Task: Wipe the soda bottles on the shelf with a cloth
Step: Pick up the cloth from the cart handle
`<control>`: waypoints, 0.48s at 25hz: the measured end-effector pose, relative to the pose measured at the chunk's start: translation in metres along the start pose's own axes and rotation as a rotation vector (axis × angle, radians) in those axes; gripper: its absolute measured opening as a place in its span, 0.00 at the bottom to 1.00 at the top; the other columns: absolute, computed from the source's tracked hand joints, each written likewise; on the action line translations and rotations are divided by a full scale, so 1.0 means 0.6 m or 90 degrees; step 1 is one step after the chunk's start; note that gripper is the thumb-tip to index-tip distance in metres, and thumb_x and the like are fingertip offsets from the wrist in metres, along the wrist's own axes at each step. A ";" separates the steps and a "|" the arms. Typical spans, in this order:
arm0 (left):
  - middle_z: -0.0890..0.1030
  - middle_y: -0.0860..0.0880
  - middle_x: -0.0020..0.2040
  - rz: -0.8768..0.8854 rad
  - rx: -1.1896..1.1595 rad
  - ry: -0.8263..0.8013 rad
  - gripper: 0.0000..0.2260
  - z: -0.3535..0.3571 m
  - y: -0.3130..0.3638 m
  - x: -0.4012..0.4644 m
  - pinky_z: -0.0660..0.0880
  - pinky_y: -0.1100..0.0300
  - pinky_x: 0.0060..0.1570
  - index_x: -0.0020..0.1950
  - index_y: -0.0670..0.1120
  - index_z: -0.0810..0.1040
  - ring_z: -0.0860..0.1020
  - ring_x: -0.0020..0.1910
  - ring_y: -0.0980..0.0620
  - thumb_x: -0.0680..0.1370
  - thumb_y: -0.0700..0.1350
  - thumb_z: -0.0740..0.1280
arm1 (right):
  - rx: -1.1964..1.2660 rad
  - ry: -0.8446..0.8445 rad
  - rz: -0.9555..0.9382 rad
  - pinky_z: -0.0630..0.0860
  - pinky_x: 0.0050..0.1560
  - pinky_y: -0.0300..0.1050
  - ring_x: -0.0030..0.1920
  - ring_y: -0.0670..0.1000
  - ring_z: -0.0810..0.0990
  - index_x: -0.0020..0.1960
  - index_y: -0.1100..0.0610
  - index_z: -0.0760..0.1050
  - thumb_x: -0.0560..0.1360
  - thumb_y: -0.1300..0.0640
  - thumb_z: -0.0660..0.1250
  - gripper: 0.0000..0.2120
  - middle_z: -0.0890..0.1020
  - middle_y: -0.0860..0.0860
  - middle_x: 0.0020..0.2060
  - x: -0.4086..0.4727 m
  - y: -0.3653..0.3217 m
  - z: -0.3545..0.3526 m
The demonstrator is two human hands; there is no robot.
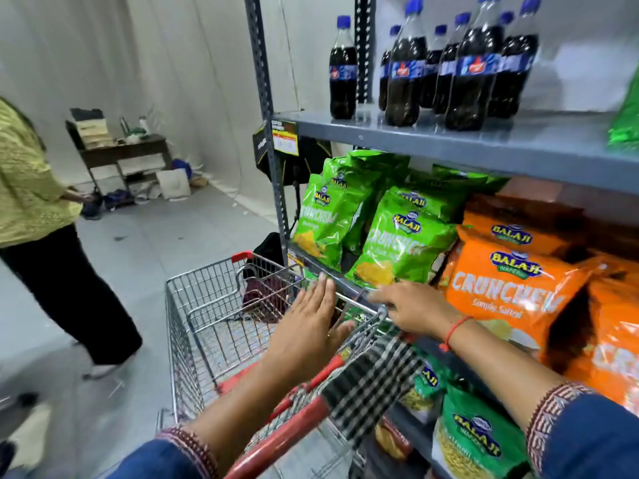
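Observation:
Several dark soda bottles (408,67) with blue caps and blue labels stand upright on the grey top shelf (484,146), and one bottle (343,69) stands apart at the left. A black-and-white checked cloth (373,378) hangs over the red handle of the shopping cart (193,305), below both hands. My left hand (307,326) hovers flat over the cart with its fingers spread, holding nothing. My right hand (411,311) rests on the cart's wire rim beside the shelf, fingers stretched left. Neither hand touches the cloth or a bottle.
Green snack bags (397,243) and orange snack bags (508,288) fill the shelf under the bottles, with more bags (473,440) lower down. A dark bag (262,299) lies in the cart. A person in a yellow top (31,188) stands at the left. A cluttered table (121,150) is at the back.

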State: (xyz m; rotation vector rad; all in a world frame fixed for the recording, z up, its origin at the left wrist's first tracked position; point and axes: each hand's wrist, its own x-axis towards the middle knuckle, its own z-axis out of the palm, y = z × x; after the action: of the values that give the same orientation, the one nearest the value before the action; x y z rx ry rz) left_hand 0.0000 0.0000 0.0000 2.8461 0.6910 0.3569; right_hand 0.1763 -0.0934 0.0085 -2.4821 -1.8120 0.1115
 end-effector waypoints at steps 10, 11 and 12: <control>0.72 0.48 0.31 -0.162 -0.138 -0.241 0.20 0.065 0.002 -0.058 0.62 0.60 0.30 0.40 0.40 0.78 0.67 0.29 0.50 0.73 0.58 0.63 | 0.033 -0.262 -0.014 0.74 0.46 0.39 0.46 0.46 0.78 0.62 0.52 0.75 0.68 0.57 0.71 0.22 0.82 0.48 0.49 0.005 0.008 0.019; 0.71 0.48 0.30 -0.164 -0.140 -0.237 0.19 0.066 0.003 -0.056 0.61 0.60 0.30 0.38 0.41 0.78 0.66 0.29 0.50 0.73 0.57 0.64 | 0.023 -0.260 -0.027 0.74 0.54 0.42 0.53 0.50 0.78 0.61 0.51 0.75 0.67 0.55 0.73 0.22 0.81 0.49 0.55 0.007 0.010 0.022; 0.72 0.48 0.30 -0.162 -0.143 -0.235 0.17 0.064 0.005 -0.054 0.61 0.60 0.29 0.36 0.42 0.78 0.66 0.28 0.50 0.73 0.56 0.64 | 0.012 -0.249 -0.039 0.73 0.56 0.44 0.56 0.51 0.77 0.60 0.50 0.76 0.66 0.53 0.73 0.22 0.81 0.50 0.57 0.009 0.013 0.025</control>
State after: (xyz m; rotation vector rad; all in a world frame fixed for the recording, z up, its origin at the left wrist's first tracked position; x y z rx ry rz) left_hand -0.0161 -0.0226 -0.0422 2.4747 0.8560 -0.1224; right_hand 0.1840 -0.0906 -0.0071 -2.5254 -2.0048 0.6489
